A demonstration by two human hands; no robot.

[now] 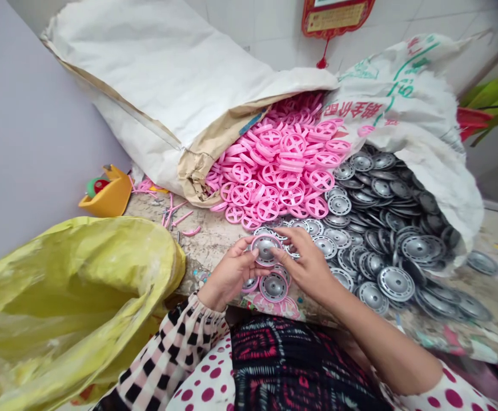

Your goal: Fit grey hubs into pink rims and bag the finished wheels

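My left hand (228, 273) and my right hand (308, 264) meet over the table's near edge. Both pinch one round silver disc with a pink rim (265, 249), the left from its left side, the right from its right. Just below lies a finished silver disc in a pink ring (273, 286). A heap of pink spoked wheels (281, 162) spills from a white sack (167, 85) behind. To the right, a pile of silver discs (386, 228) pours from another printed sack (407, 103).
A yellow plastic bag (69, 291) fills the lower left. A small yellow toy part (105, 191) and loose pink scraps (176, 220) lie at the table's left. The table top (208, 242) is worn and speckled. A red hanging ornament (332, 20) is on the tiled wall.
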